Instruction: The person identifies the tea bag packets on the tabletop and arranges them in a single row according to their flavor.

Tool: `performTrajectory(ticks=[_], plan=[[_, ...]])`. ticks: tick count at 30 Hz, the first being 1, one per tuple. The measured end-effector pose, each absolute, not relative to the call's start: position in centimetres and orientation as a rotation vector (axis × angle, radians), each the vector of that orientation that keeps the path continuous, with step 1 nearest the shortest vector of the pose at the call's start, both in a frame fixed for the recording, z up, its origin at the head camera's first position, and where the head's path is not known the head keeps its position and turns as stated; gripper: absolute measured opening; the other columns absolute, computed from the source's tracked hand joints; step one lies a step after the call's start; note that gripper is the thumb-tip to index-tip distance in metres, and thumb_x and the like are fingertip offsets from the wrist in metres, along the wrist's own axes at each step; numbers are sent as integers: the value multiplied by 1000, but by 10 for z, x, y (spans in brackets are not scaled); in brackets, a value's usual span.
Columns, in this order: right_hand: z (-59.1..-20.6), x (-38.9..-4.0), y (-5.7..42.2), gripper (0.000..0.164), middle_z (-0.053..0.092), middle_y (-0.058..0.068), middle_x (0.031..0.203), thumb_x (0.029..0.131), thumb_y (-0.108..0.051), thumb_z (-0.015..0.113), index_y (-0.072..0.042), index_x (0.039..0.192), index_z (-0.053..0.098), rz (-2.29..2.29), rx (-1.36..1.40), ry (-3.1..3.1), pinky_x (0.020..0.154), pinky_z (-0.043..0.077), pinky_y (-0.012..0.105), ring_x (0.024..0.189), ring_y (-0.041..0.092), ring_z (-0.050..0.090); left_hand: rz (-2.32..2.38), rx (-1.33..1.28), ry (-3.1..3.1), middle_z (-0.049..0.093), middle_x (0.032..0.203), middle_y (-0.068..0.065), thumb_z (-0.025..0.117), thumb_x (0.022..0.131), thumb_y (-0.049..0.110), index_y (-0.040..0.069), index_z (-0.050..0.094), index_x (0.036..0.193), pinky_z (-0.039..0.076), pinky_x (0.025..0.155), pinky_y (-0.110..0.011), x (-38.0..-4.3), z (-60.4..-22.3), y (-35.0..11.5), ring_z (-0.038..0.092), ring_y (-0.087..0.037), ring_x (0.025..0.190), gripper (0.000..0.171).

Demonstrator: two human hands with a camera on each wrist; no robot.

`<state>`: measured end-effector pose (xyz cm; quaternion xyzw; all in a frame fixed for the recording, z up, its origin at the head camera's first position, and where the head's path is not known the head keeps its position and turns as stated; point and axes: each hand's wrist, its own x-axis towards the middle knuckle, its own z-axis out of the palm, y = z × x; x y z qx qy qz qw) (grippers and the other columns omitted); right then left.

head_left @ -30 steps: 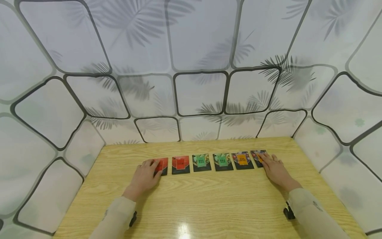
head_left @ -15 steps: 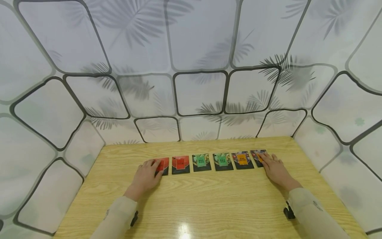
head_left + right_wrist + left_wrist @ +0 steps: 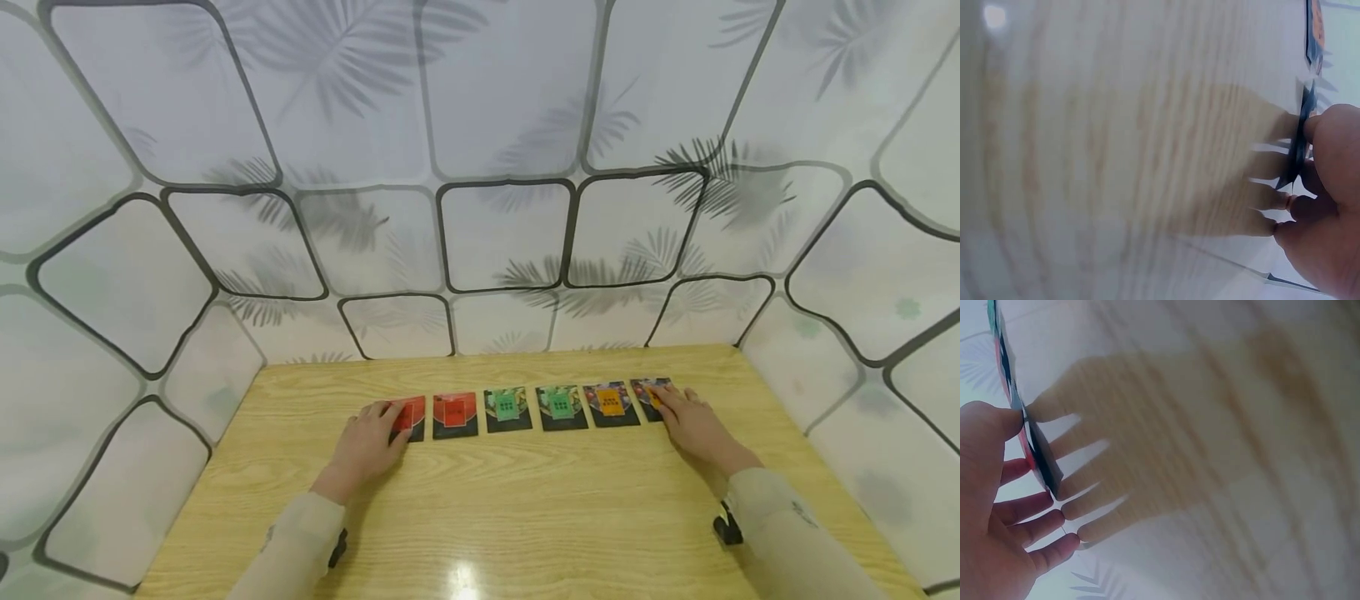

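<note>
Several flat square packets lie in one row on the table in the head view. My left hand rests on the leftmost red-and-black packet, covering its left part. In the left wrist view the thumb touches this packet's near edge, and the other fingers spread along its side, loosely straight. At the row's other end my right hand lies over the right side of an orange-labelled packet. Its thumb is at that packet's near edge in the right wrist view, with relaxed fingertips down on the table.
Between the hands lie a second red packet, two green-labelled packets and another orange-labelled packet, with narrow gaps. The wood-grain table meets a patterned wall covering at the back and sides.
My left hand and the red packet under it have slid very slightly right, narrowing the gap to the second red packet. The right hand has stayed in place.
</note>
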<state>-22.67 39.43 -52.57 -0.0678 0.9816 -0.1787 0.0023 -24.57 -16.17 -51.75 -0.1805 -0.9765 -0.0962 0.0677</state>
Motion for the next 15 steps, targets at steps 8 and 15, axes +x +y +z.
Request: performTrajectory(ticks=[8,15], plan=[[-525,-226,397,49,35,41,159,113,-18,45,3,157,43,-538,-229,3101,113,28,81,141,72,30,-334,-553,-2947,62,138,-27,66,104,34,2,59,146,54,96,-64,-245,-515,-162,62,-48,124,53],[-521,-228,398,48,33,43,158,114,-19,42,5,156,45,-567,-245,3089,111,32,80,140,71,33,-368,-545,-2928,62,137,-30,65,105,35,2,61,143,53,98,-67,-250,-512,-164,62,-50,123,50]])
